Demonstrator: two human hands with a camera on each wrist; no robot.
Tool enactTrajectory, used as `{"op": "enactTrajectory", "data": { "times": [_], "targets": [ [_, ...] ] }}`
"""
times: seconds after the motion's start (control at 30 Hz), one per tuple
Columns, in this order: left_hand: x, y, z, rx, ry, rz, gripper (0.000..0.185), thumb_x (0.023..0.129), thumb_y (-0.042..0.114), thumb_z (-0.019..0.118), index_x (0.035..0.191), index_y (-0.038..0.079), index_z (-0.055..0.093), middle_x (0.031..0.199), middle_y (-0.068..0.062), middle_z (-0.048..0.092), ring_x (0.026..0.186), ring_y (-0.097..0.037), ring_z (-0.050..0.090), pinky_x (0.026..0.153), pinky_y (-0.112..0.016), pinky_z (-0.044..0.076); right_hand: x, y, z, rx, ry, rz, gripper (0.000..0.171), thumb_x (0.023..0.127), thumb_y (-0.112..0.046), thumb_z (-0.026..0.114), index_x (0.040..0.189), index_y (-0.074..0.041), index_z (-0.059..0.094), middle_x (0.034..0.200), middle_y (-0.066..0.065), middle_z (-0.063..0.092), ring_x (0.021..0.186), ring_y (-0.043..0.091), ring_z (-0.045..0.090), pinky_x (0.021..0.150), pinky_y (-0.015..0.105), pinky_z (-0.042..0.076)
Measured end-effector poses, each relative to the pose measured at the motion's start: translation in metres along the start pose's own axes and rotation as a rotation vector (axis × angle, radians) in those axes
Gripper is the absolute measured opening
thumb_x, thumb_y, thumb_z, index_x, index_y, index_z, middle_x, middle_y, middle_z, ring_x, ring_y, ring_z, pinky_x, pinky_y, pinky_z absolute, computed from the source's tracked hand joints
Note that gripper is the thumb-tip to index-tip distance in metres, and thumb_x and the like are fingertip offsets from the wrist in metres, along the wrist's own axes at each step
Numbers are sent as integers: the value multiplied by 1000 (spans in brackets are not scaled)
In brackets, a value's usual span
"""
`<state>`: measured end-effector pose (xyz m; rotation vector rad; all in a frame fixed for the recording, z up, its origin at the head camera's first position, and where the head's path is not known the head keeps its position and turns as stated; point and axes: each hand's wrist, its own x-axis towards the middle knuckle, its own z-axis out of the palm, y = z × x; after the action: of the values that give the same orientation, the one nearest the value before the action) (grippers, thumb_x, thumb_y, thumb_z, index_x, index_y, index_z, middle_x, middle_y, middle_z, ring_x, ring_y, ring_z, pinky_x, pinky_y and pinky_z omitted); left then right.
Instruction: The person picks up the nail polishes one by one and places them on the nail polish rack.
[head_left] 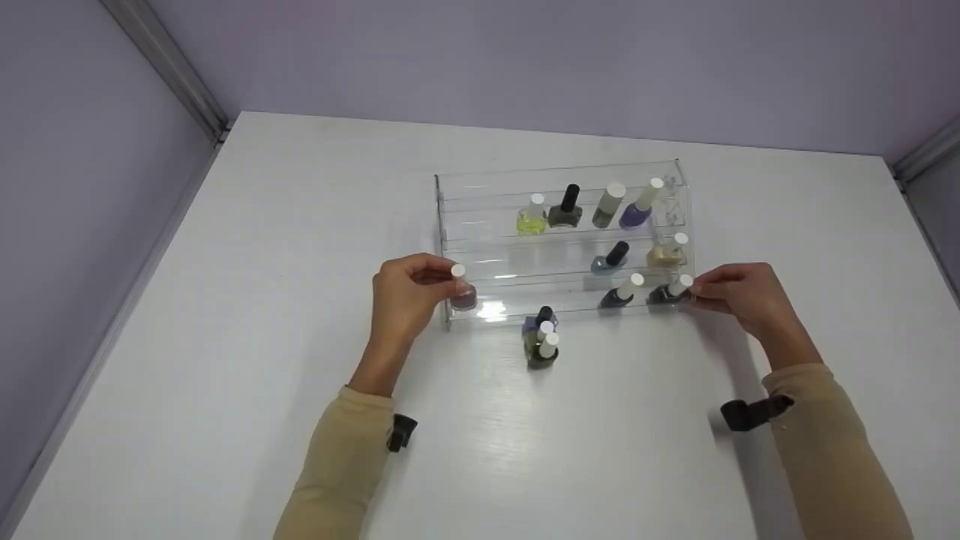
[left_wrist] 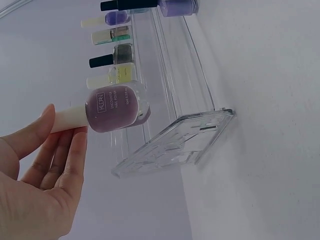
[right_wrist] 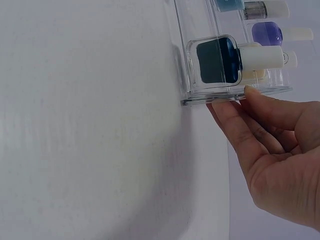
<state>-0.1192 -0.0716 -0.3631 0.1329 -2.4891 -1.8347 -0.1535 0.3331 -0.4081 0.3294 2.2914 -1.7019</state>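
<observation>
A clear acrylic tiered rack [head_left: 480,225] stands on a white table [head_left: 247,315]. My left hand [head_left: 442,281] is at its left end. It pinches the white cap of a mauve polish bottle [head_left: 463,296] at the lowest tier. In the left wrist view the cap lies between thumb and fingers [left_wrist: 75,150], and the mauve bottle [left_wrist: 112,107] hangs beside the rack's end panel [left_wrist: 175,145]. My right hand [head_left: 701,292] is at the right end. Its relaxed fingertips [right_wrist: 250,92] touch the rack's edge [right_wrist: 200,100] beside a dark teal bottle [right_wrist: 216,61] on the lowest tier.
Several more bottles stand on the tiers: yellow [head_left: 531,219], black-capped [head_left: 566,210], purple [head_left: 637,212], beige [head_left: 666,255]. Three bottles [head_left: 541,345] cluster on the table in front of the rack. Lilac walls close off the back and the left side.
</observation>
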Motion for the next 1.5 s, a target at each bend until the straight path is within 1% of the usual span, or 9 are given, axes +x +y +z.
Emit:
{"op": "enactTrajectory", "data": {
  "times": [0.13, 0.27, 0.53, 0.7, 0.77, 1.0, 1.17, 1.33, 1.5],
  "targets": [
    [2, 4, -1, 11, 3, 6, 21, 68, 0, 78, 87, 0, 69, 82, -8, 67, 77, -20, 64, 71, -27, 52, 0, 0, 0, -9, 4, 1, 8, 82, 2, 65, 81, -5, 68, 85, 5, 63, 75, 11, 65, 74, 26, 53],
    [5, 7, -1, 3, 4, 8, 21, 69, 0, 78, 87, 0, 69, 83, -8, 67, 79, -20, 63, 73, -27, 52, 0, -1, 0, -16, 6, 2, 7, 82, 1, 65, 82, -5, 68, 84, 4, 63, 75, 11, 64, 73, 26, 53],
    [10, 13, -2, -1, -15, 3, 19, 71, 1, 76, 89, 0, 69, 85, -8, 67, 80, -19, 63, 72, -27, 52, 0, -1, 0, -35, 5, 4, 4, 82, -1, 66, 85, -3, 67, 83, 2, 63, 75, 10, 64, 73, 26, 53],
    [14, 16, -2, 1, -12, 5, 19, 72, 0, 76, 90, 0, 69, 86, -8, 67, 80, -18, 63, 73, -26, 52, 1, 0, -1, -36, 0, 6, 5, 82, -1, 66, 84, -5, 67, 83, 2, 63, 75, 10, 64, 73, 26, 53],
    [15, 16, -2, 1, -8, 5, 20, 72, 0, 76, 90, 0, 69, 86, -8, 66, 80, -18, 63, 73, -25, 52, 1, 0, -1, -34, -3, 3, 5, 82, -1, 67, 83, -6, 68, 83, 2, 63, 75, 10, 64, 73, 26, 53],
    [21, 15, 0, -28, 2, 5, 18, 73, -2, 74, 90, -1, 69, 86, -10, 66, 81, -20, 63, 73, -26, 52, 1, 0, -1, 44, -23, 0, 14, 82, 5, 63, 78, -8, 68, 77, -1, 65, 73, 13, 65, 72, 27, 54],
    [24, 13, 1, -31, 2, -13, 18, 73, -2, 73, 91, -1, 69, 87, -10, 66, 81, -20, 63, 74, -25, 52, 1, 0, -1, 28, -18, 4, 11, 82, 3, 64, 79, -7, 68, 78, 0, 65, 73, 12, 65, 72, 27, 54],
    [26, 11, 3, -31, 8, -9, 18, 73, -2, 74, 90, -1, 69, 86, -10, 66, 80, -19, 63, 73, -25, 52, 1, 0, -1, 14, -11, 5, 9, 81, 1, 66, 79, -7, 68, 80, 1, 65, 73, 12, 65, 72, 26, 54],
    [28, 10, 4, -23, 13, -18, 17, 73, -2, 74, 89, -1, 69, 86, -10, 66, 80, -19, 63, 72, -25, 52, 1, 1, -1, 25, -13, 3, 11, 80, 1, 67, 77, -9, 68, 80, 2, 66, 73, 12, 65, 71, 26, 54]
  ]
}}
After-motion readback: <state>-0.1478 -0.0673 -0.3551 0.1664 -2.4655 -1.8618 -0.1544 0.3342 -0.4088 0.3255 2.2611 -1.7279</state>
